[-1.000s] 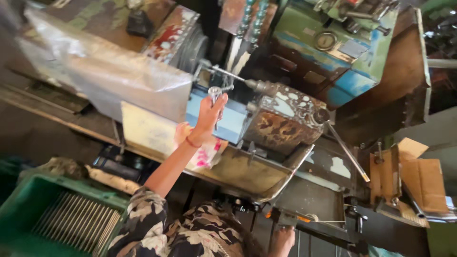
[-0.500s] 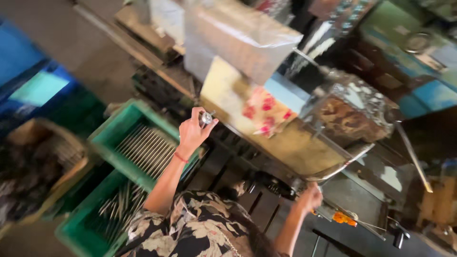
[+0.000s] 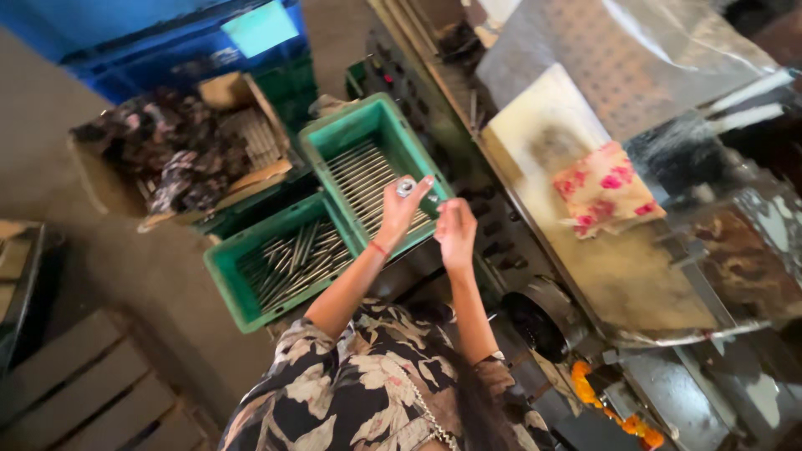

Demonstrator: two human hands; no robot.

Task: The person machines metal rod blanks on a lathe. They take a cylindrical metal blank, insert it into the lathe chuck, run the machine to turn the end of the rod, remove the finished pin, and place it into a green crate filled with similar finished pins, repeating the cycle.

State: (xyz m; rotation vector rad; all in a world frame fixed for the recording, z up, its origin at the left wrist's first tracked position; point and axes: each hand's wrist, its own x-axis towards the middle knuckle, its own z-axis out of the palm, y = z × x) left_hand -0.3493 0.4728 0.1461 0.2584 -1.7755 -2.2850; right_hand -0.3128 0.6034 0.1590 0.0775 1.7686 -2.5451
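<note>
Steel round part point(image 3: 406, 186) is sitting pinched in left hand point(image 3: 399, 213) grip, above green crate point(image 3: 368, 125) of rods; right hand point(image 3: 455, 234), at 3 o'clock, fingers loosely curled, is holding nothing.

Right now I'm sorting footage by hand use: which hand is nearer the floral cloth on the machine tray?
Right. The right hand is raised nearer the floral cloth; the left hand, holding a small metal part, is farther away over the green crate.
</note>
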